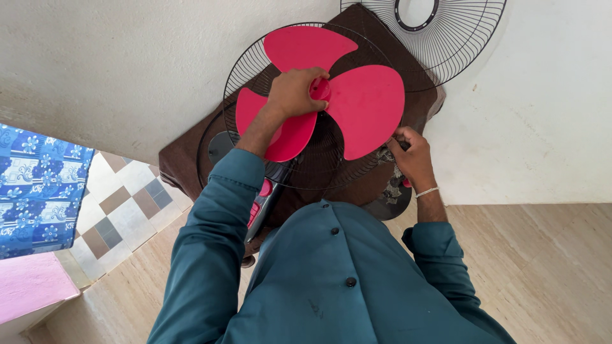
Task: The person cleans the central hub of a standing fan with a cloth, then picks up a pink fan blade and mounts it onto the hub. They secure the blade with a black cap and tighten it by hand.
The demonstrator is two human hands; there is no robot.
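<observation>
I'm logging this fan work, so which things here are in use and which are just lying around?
In use: left hand on the hub of the red fan blade; right hand at the rear grille.
Lying about: front grille; blue patterned cloth.

Teal long-sleeved buttoned shirt (331,280), dark buttons, thin silver bracelet (427,191) on right wrist

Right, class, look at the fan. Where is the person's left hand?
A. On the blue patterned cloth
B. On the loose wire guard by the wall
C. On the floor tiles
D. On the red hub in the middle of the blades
D: the left hand rests over the red hub where the red blades meet, while the right hand is at the edge of the rear wire guard.
</observation>
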